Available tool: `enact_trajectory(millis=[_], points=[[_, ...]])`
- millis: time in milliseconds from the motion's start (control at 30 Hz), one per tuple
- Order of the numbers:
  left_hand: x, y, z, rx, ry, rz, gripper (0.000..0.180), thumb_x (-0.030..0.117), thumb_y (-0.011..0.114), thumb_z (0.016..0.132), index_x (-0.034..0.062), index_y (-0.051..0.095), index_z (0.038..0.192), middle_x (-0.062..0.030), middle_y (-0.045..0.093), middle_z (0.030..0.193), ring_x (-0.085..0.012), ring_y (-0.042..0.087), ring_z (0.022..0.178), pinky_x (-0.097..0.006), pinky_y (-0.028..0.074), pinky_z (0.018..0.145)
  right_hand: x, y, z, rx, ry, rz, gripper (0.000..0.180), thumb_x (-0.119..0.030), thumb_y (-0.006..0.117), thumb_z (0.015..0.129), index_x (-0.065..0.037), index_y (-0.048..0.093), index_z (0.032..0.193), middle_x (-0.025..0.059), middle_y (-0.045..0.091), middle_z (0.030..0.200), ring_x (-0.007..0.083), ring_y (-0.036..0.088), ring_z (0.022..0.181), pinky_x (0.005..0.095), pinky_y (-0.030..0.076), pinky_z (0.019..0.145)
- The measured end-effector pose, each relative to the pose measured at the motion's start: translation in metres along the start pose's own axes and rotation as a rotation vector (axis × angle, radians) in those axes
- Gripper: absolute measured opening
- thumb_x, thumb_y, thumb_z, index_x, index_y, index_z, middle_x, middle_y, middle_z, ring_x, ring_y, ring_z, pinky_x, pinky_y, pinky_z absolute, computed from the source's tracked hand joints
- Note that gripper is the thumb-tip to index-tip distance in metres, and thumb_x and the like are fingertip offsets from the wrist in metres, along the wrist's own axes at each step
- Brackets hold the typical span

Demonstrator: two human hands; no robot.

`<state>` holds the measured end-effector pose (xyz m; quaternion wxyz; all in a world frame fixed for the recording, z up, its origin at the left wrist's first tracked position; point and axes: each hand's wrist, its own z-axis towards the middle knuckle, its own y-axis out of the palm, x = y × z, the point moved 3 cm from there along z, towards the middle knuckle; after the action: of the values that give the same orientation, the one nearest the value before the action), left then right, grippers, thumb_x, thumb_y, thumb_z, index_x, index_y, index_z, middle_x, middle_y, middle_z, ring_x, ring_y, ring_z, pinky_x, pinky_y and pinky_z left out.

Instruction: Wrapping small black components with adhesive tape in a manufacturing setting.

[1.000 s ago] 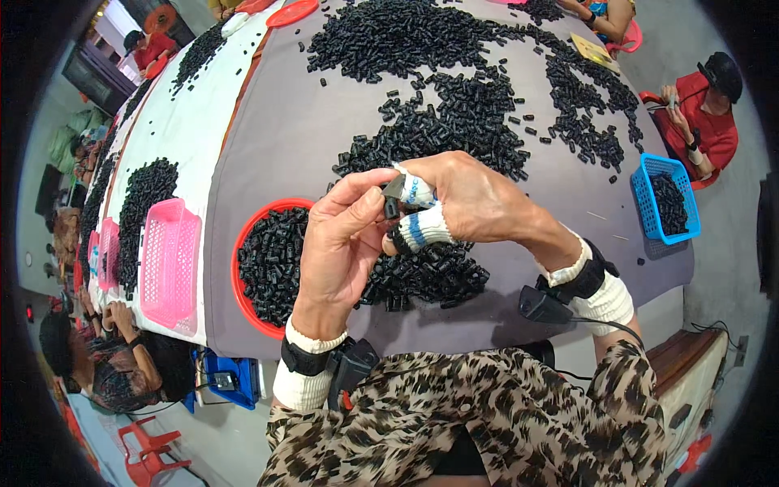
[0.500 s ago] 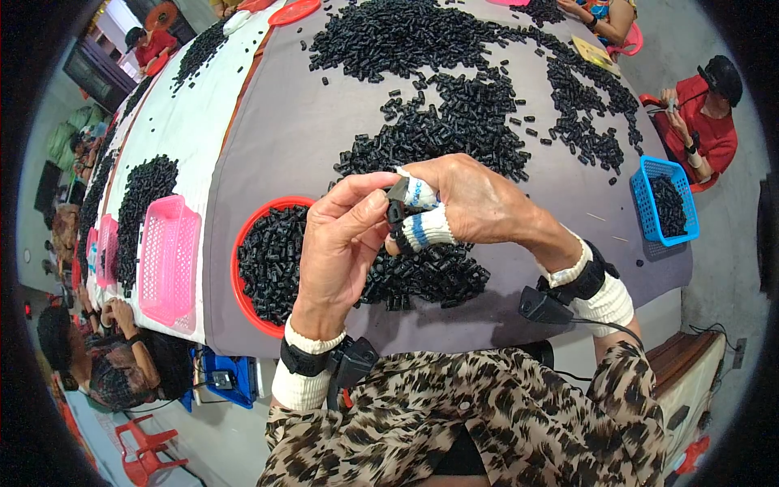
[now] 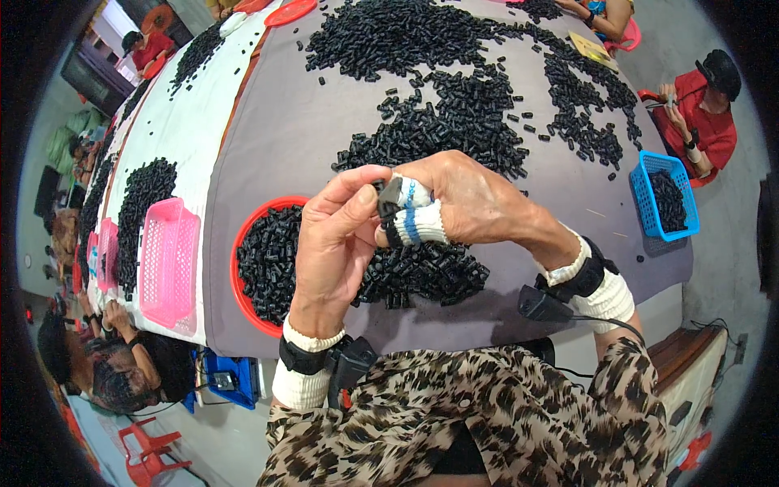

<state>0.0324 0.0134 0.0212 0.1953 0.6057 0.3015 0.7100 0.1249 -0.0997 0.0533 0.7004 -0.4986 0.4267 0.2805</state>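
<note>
Grey tabletop (image 3: 268, 146) strewn with small black plastic cylinders (image 3: 454, 122); red round tray (image 3: 242, 243) of them below the hands. Left hand (image 3: 337, 243) and right hand (image 3: 462, 203), grips pinched together on one small black plastic piece (image 3: 388, 197) above the tray. Best kept low over the tray, pushed straight.

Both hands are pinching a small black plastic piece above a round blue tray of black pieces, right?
Not quite: in the head view the round tray is red, not blue. Both the left hand and right hand do pinch a small black plastic piece above it.
</note>
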Motion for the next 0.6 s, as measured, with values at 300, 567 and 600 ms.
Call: enact_trajectory(millis=[300,567,600], points=[[-0.0091,0.0007,0.0007,-0.078,-0.010,-0.207,0.025,0.011,0.053,0.087,-0.0003,0.052,0.109,-0.0124,0.061,0.096,-0.0197,0.061,0.088,-0.032,0.051,0.078,-0.0020,-0.0027,-0.0025,0.057,0.070,0.043,0.029,-0.027,0.069,0.066,-0.001,0.059,0.077,0.0076,0.058,0.064,0.0155,0.053,0.059,0.0307,0.043,0.057],[-0.0101,-0.0025,0.0007,-0.046,-0.004,-0.168,0.025,0.009,0.053,0.087,-0.0014,0.051,0.109,-0.0122,0.060,0.099,-0.0192,0.060,0.090,-0.032,0.050,0.079,-0.0034,-0.0030,-0.0013,0.053,0.010,0.027,0.031,-0.028,0.066,0.066,0.001,0.057,0.074,0.0113,0.057,0.062,0.0197,0.053,0.055,0.0329,0.043,0.055],[-0.0101,-0.0032,0.0010,-0.076,-0.012,-0.190,0.025,0.009,0.053,0.087,-0.0015,0.052,0.109,-0.0119,0.060,0.099,-0.0191,0.060,0.091,-0.032,0.050,0.079,-0.0034,-0.0031,-0.0010,0.050,-0.011,0.031,0.031,-0.028,0.065,0.066,0.001,0.056,0.073,0.0116,0.057,0.061,0.0205,0.052,0.054,0.0330,0.042,0.055]])
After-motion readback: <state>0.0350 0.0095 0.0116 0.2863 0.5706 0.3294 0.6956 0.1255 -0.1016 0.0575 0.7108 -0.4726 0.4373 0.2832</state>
